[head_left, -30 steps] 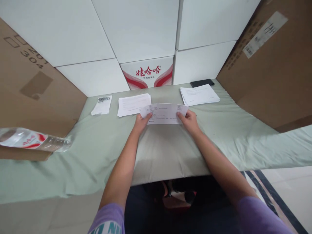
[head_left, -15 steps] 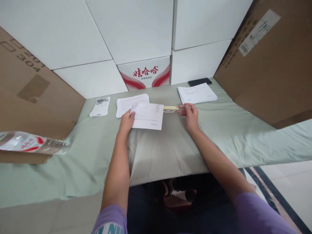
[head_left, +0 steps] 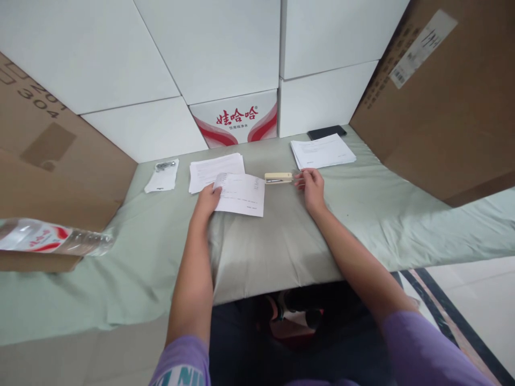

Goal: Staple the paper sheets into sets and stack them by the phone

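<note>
Printed paper sheets [head_left: 241, 195] are pinched in my left hand [head_left: 207, 201], thumb on top, and held low over the cloth. Their right edge reaches the left end of a cream stapler [head_left: 278, 177], which lies sideways on the table. My right hand [head_left: 314, 188] is just off the stapler's right end, its fingertips slightly apart and somewhat blurred, with nothing visible held in them. Behind the held sheets lies a stack of printed paper [head_left: 217, 167]. Farther right rests another paper stack [head_left: 324, 151].
A dark flat object [head_left: 328, 132] lies behind the right stack. At left are a white packet [head_left: 162, 176] and a plastic water bottle [head_left: 52, 237]. White boxes [head_left: 233, 48] line the back; brown cartons [head_left: 442, 118] flank the green-clothed table [head_left: 273, 252].
My right hand has drawn slightly right, off the stapler's end. My left hand keeps the sheets, now tilted a little differently. The whole view has shifted slightly.
</note>
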{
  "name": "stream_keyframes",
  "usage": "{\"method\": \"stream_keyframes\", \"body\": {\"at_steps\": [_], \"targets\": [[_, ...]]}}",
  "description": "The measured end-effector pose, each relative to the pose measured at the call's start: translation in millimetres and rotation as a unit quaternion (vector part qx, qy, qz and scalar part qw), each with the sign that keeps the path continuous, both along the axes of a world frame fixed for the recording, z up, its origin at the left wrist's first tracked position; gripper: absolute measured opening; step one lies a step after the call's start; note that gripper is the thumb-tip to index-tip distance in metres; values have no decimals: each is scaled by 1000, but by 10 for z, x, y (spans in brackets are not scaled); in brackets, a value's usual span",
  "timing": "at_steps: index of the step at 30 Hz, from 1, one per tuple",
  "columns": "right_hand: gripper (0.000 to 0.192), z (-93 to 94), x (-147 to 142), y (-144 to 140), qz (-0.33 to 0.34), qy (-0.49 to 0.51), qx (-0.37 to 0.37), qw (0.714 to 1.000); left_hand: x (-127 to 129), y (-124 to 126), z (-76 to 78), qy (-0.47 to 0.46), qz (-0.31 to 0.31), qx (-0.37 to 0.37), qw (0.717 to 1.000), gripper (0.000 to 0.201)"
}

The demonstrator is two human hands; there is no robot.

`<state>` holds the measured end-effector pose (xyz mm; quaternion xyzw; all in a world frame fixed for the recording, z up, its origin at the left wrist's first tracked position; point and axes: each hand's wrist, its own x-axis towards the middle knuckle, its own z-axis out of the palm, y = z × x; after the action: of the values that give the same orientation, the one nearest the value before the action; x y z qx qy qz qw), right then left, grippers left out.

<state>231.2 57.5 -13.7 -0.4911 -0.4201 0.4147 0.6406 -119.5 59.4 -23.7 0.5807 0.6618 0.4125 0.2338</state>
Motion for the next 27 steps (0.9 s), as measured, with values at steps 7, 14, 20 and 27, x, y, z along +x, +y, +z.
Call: {"method": "stream_keyframes", "body": {"at_steps": [7, 14, 20, 27], "targets": [[34, 12, 1, 5, 1, 11, -4, 1000, -7, -8, 13, 13, -10, -20, 1000, 31], [35, 19, 4, 3, 0, 5, -5, 1000, 163, -79, 71, 170, -1, -68, 983, 35], [29, 2, 1, -1, 12, 1, -11, 1000, 242, -100, 81, 176, 7, -86, 981, 33], [16, 156, -64, -117, 29, -155, 54, 986, 163, -68, 5, 100, 11, -43, 994, 24]]}}
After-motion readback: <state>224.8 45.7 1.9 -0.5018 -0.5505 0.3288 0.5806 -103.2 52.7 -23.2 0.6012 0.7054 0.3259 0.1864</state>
